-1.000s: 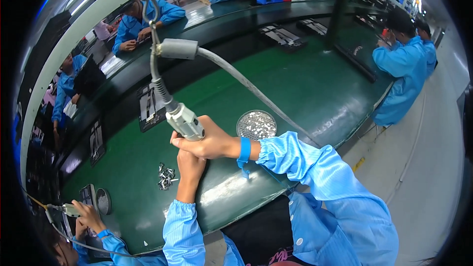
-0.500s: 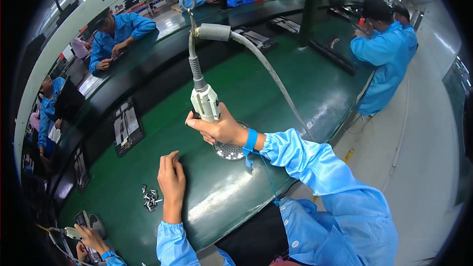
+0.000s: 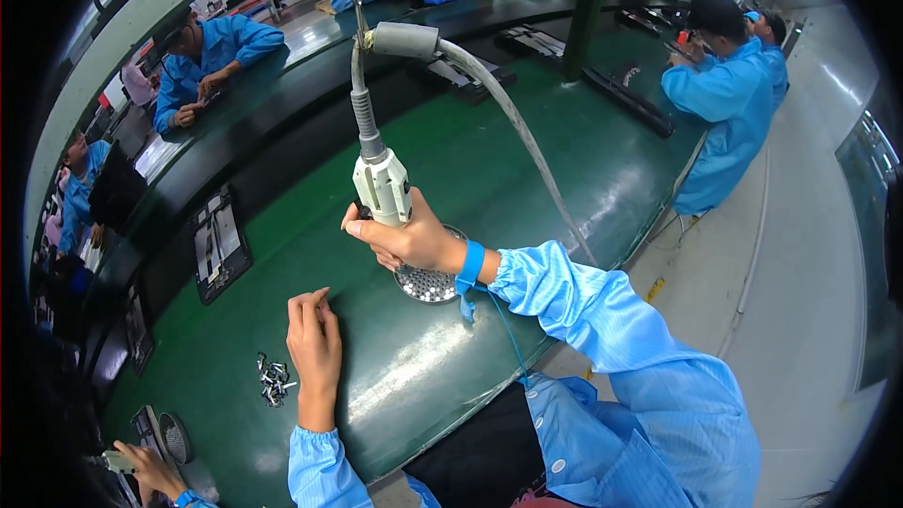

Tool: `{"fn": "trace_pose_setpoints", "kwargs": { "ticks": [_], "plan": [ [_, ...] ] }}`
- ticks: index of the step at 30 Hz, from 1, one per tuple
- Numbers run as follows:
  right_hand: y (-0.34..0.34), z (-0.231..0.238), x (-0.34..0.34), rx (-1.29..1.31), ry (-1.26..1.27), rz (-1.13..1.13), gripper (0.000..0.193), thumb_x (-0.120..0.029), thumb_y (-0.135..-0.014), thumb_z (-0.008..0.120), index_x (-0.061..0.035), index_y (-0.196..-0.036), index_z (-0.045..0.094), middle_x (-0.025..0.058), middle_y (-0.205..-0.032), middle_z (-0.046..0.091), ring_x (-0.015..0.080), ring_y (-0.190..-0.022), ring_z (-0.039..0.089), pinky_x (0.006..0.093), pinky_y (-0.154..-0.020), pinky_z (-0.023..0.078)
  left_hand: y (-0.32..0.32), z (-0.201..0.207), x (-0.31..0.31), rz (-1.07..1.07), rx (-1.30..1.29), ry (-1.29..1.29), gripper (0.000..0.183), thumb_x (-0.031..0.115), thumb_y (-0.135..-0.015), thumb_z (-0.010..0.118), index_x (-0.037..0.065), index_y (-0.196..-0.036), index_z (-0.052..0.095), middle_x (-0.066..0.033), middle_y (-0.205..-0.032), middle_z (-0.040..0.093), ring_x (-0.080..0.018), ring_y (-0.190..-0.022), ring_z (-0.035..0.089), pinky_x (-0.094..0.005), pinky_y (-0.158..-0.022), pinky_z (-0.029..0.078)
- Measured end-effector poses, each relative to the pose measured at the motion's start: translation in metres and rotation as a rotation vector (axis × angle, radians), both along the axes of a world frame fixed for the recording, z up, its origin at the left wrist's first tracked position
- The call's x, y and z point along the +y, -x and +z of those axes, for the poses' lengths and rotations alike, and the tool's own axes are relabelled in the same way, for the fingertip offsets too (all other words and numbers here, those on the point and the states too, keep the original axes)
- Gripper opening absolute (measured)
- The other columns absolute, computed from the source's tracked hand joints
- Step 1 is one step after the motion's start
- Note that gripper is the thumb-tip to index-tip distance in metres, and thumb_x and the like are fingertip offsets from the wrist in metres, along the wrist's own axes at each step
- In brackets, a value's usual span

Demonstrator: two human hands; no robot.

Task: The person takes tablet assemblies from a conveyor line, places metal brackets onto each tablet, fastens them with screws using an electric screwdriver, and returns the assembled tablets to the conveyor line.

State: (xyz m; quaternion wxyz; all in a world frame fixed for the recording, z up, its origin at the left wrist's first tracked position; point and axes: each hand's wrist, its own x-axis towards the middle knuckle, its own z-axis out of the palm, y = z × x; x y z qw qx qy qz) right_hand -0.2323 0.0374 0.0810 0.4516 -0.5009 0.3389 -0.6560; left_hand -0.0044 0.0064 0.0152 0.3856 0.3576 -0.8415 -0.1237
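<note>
My right hand (image 3: 420,237) is wrapped round the white body of an electric screwdriver (image 3: 384,190), which hangs upright from a metal hook by its grey cable end. The lower end of the screwdriver is hidden behind my fingers. Under that hand sits a round dish (image 3: 430,288) of small silvery and white pieces, partly covered by my wrist. My left hand (image 3: 315,343) rests on the green table (image 3: 404,339), holding nothing, its fingers loosely bent and the thumb apart. Just left of it lies a small pile of black and silver metal parts (image 3: 275,380).
A flat dark panel (image 3: 221,243) lies beyond my left hand, beside a raised black conveyor strip. The thick cable (image 3: 513,113) arcs down to the right. Co-workers in blue sit across and at right; another's hand (image 3: 150,470) works at lower left near a round dish (image 3: 174,437).
The whole view has shifted slightly, so the table things appear further left. My hands keep their pose and hold. The co-worker's hand and screwdriver at lower left have moved lower.
</note>
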Motion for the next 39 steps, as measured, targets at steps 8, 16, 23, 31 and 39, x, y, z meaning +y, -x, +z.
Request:
{"fn": "trace_pose_setpoints", "kwargs": {
  "ticks": [8, 16, 23, 31, 39],
  "plan": [
    [0.0007, 0.0001, -0.0005, 0.008, -0.012, 0.023, 0.010, -0.007, -0.091, 0.064, 0.0004, -0.095, 0.059, 0.0011, -0.058, 0.054, 0.0076, -0.040, 0.049, 0.0260, -0.037, 0.041, 0.0003, -0.0025, -0.0014, 0.019, -0.074, 0.054, 0.021, -0.008, -0.091, 0.048, -0.001, -0.109, 0.055, -0.0204, -0.102, 0.049, -0.0368, -0.087, 0.058, -0.0452, -0.072, 0.049],
    [0.0013, -0.0001, -0.0005, 0.025, -0.022, 0.017, 0.010, -0.007, -0.091, 0.064, 0.0005, -0.095, 0.059, 0.0008, -0.058, 0.054, 0.0073, -0.040, 0.048, 0.0255, -0.037, 0.041, 0.0005, -0.0042, -0.0015, 0.026, -0.062, 0.090, 0.017, -0.009, -0.086, 0.051, -0.003, -0.101, 0.056, -0.0201, -0.099, 0.048, -0.0364, -0.084, 0.059, -0.0465, -0.068, 0.049],
    [-0.0007, -0.0014, -0.0003, 0.000, -0.030, 0.032, 0.010, -0.007, -0.090, 0.064, 0.0005, -0.094, 0.059, 0.0004, -0.058, 0.053, 0.0067, -0.040, 0.048, 0.0254, -0.037, 0.041, -0.0009, -0.0040, -0.0010, 0.035, -0.065, 0.036, 0.017, -0.008, -0.090, 0.048, -0.002, -0.105, 0.056, -0.0200, -0.102, 0.049, -0.0365, -0.090, 0.058, -0.0450, -0.073, 0.049],
    [0.0007, -0.0008, 0.0001, 0.020, -0.005, 0.006, 0.015, -0.014, -0.091, 0.067, 0.0008, -0.089, 0.063, 0.0026, -0.057, 0.057, 0.0084, -0.042, 0.052, 0.0262, -0.038, 0.042, 0.0003, 0.0009, -0.0005, -0.002, -0.064, 0.138, 0.035, -0.014, -0.084, 0.052, -0.001, -0.115, 0.059, -0.0185, -0.102, 0.049, -0.0343, -0.084, 0.061, -0.0443, -0.068, 0.051],
    [-0.0001, -0.0003, 0.0007, 0.015, -0.020, 0.015, 0.013, -0.011, -0.091, 0.066, 0.0007, -0.093, 0.062, 0.0019, -0.059, 0.056, 0.0076, -0.042, 0.050, 0.0257, -0.038, 0.042, -0.0006, -0.0003, 0.0000, -0.004, -0.085, 0.125, 0.033, -0.011, -0.085, 0.053, -0.001, -0.116, 0.059, -0.0182, -0.101, 0.048, -0.0335, -0.083, 0.061, -0.0433, -0.068, 0.052]
  ]
}}
